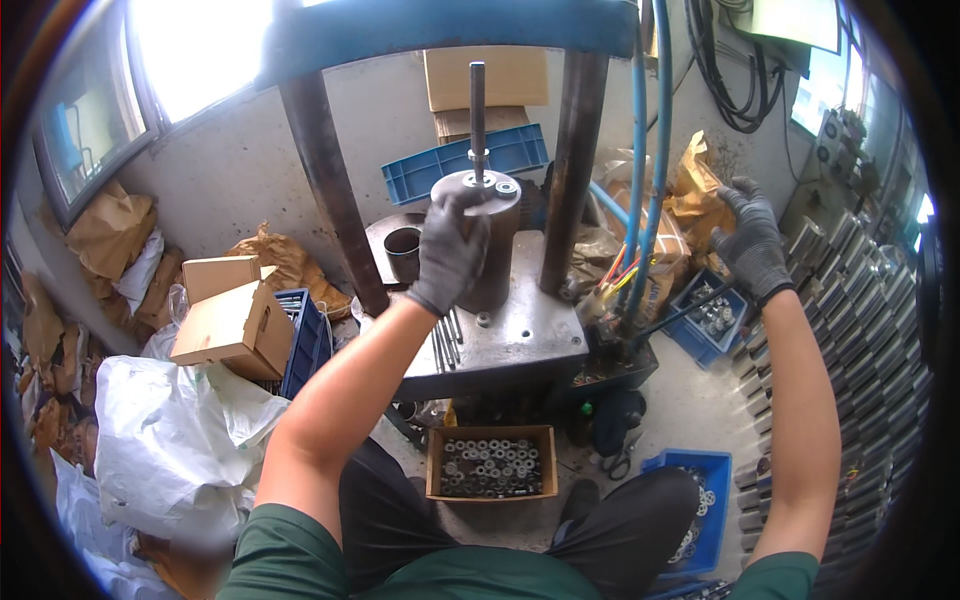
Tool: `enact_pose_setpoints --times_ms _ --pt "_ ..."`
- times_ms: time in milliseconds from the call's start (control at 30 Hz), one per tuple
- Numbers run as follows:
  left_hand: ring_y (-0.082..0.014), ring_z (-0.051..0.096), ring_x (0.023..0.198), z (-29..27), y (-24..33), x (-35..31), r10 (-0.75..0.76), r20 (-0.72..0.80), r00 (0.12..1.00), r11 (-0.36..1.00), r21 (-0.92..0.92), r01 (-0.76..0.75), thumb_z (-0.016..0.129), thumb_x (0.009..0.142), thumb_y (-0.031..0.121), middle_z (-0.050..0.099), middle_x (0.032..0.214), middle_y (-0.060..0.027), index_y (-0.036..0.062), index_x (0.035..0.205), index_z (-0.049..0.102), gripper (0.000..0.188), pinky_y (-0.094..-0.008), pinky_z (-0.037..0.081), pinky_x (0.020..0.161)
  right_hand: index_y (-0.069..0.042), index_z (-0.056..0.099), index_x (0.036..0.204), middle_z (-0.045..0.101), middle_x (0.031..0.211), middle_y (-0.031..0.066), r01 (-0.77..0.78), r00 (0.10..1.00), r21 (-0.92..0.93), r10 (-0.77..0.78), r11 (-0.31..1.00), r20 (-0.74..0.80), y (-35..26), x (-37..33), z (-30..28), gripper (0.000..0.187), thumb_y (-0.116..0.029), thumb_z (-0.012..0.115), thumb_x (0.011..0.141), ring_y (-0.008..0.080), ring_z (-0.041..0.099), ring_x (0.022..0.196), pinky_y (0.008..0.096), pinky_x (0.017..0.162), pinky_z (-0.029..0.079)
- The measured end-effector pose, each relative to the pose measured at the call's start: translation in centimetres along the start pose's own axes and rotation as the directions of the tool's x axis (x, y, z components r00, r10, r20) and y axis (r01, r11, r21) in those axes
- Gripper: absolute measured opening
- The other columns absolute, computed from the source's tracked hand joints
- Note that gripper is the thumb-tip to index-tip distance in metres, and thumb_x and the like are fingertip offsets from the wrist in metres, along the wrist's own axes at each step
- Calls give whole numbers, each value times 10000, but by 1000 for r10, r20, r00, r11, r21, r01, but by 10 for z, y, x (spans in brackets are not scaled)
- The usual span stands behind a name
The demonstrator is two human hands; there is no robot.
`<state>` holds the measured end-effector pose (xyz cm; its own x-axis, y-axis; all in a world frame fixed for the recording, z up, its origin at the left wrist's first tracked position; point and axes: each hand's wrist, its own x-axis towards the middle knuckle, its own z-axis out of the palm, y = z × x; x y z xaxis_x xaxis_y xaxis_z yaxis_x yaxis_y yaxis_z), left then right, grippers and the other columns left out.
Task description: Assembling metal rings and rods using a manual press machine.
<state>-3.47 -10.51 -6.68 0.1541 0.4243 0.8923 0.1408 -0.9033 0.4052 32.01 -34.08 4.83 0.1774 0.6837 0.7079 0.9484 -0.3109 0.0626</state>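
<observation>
My left hand [452, 252], in a dark grey glove, is at the near left edge of a thick steel cylinder [497, 225] standing on the press table. Its fingers are curled together at the cylinder's top, and whatever they pinch is hidden. A threaded rod [478, 105] stands upright in the middle of that top, with a ring around its lower part. Beside the rod lies a small round metal ring [507, 188]. My right hand [752, 240], gloved alike, is raised in the air right of the blue hoses, fingers bent, thumb apart, holding nothing visible.
Thick posts [572, 170] flank the metal press table [535, 335]. On it are a hollow steel cup [403, 250] and several thin rods [446, 345]. Below stands a cardboard box [492, 494] of small ringed parts. Blue bins [712, 525] and stacked steel bars [850, 360] are at right.
</observation>
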Motion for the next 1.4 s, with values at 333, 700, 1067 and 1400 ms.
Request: enact_pose_setpoints --times_ms 333,700,1067,1400 --pt "-387 428 1456 -10 -6 -163 -334 671 662 834 537 -124 661 955 439 528 1525 -165 109 1452 575 603 -522 341 1209 -40 619 1368 730 1065 199 -191 980 177 179 965 85 -1 -34 -16 517 -322 741 953 344 723 998 417 910 567" --pt "-356 540 1330 -10 9 -162 -324 752 574 857 491 -159 702 916 408 607 1360 -165 86 1366 621 559 -502 398 1143 -48 693 1073 700 946 153 318 920 117 -336 941 204 -47 -185 -75 323 -183 777 792 382 663 863 481 810 536" --pt "-328 678 1006 -29 31 -172 -116 785 608 882 363 -300 666 848 95 687 1131 -116 82 1273 668 425 -471 547 885 -54 697 1125 714 1099 127 377 866 581 -496 721 55 -181 -162 11 330 -70 766 803 341 688 940 431 871 573" --pt "-168 633 1124 -37 61 -183 -548 690 473 302 -364 881 761 981 129 667 1212 -96 27 1448 516 538 -308 546 984 -44 677 1259 682 1085 102 -130 921 902 -286 412 263 -234 -194 85 431 -126 812 858 219 706 860 339 808 589"
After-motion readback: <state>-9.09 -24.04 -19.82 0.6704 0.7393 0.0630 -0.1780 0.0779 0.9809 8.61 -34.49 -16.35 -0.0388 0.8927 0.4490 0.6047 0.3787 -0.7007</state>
